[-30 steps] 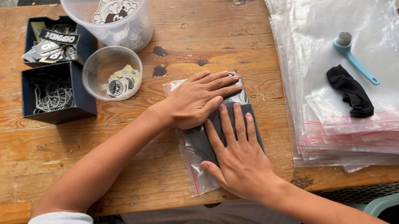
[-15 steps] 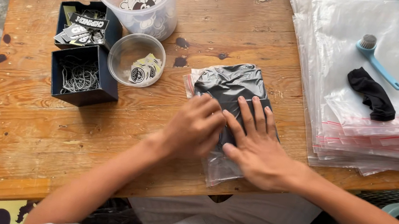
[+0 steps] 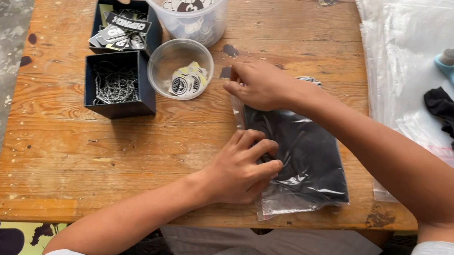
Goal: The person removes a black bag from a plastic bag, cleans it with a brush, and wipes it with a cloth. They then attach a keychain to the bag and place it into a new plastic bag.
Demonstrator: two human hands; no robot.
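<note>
A: What is lying on the wooden worktop [image 3: 53,167]?

B: A clear plastic bag [image 3: 299,162] holding a folded black garment is lying near the front edge, with a stack of empty bags [image 3: 422,67] sitting at the far right.

A: And the hands?

B: The left hand [image 3: 241,171] is pressing down on the bag's near side, fingers curled, its grip closing on nothing. The right hand [image 3: 257,84] is pinching the bag's far edge, beside a small clear bowl [image 3: 179,66] of stickers.

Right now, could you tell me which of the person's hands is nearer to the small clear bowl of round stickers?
The right. The right hand pinches the bag's top edge just beside the small clear bowl. The left hand presses on the clear bag lower down, nearer the table's front edge.
</note>
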